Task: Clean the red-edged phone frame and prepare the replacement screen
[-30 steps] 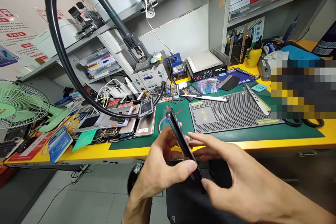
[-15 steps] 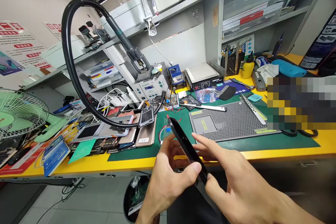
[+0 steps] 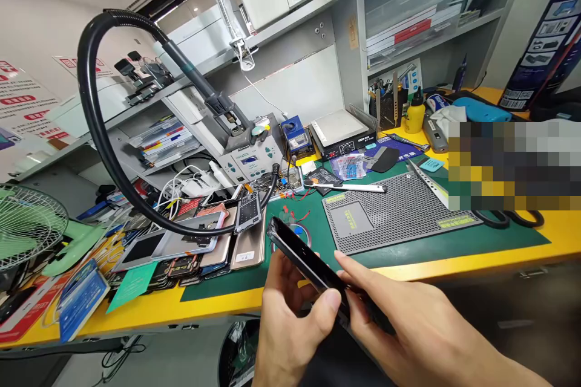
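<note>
A black smartphone (image 3: 305, 259) is tilted in front of me, seen nearly edge-on with its dark glossy face turned up. My left hand (image 3: 295, 320) grips it from the left, thumb pressed on its near part and fingers curled behind it. From the right, my right hand (image 3: 399, 314) closes on the lower part of the phone, index finger stretched along and away from its side. The phone's lower end is hidden between the hands. It is held in the air above the bench's front edge.
A green mat (image 3: 281, 278) covers the yellow bench, with a grey perforated pad (image 3: 399, 211) on the right. Stacked phones and tablets (image 3: 247, 248) lie left. A soldering station (image 3: 254, 160) with a thick black hose (image 3: 84, 97) stands behind. A green fan (image 3: 27, 224) is far left.
The phone has tipped further to the left and lies flatter, showing more of its face. My right hand has shifted along its side. The view has turned slightly.
</note>
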A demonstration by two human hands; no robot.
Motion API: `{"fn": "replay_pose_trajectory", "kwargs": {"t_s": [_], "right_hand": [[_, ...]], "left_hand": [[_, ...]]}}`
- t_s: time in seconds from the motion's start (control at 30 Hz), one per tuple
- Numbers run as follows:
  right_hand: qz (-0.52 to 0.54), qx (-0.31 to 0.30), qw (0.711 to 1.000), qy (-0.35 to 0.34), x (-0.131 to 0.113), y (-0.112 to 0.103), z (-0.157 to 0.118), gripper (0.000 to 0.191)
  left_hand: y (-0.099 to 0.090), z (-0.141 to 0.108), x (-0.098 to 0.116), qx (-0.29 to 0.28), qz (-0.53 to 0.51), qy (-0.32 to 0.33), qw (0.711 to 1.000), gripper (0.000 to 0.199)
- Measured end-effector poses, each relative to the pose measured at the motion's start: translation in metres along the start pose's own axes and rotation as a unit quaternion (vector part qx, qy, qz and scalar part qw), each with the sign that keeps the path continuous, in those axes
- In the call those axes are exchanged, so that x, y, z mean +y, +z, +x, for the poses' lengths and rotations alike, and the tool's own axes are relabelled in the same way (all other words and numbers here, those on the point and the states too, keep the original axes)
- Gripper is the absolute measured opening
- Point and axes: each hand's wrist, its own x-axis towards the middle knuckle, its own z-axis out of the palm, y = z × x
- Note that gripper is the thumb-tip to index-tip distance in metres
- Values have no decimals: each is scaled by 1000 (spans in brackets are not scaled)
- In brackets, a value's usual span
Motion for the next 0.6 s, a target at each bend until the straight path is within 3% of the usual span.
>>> {"fn": "replay_pose_trajectory", "kwargs": {"t_s": [0.13, 0.6], "right_hand": [[6, 0, 1000, 13, 2, -3, 0, 42], [-24, 12, 999, 26, 1, -2, 3, 38]], "left_hand": [[6, 0, 1, 32, -7, -6, 999, 63], [15, -1, 3, 53, -23, -23, 998, 77]]}}
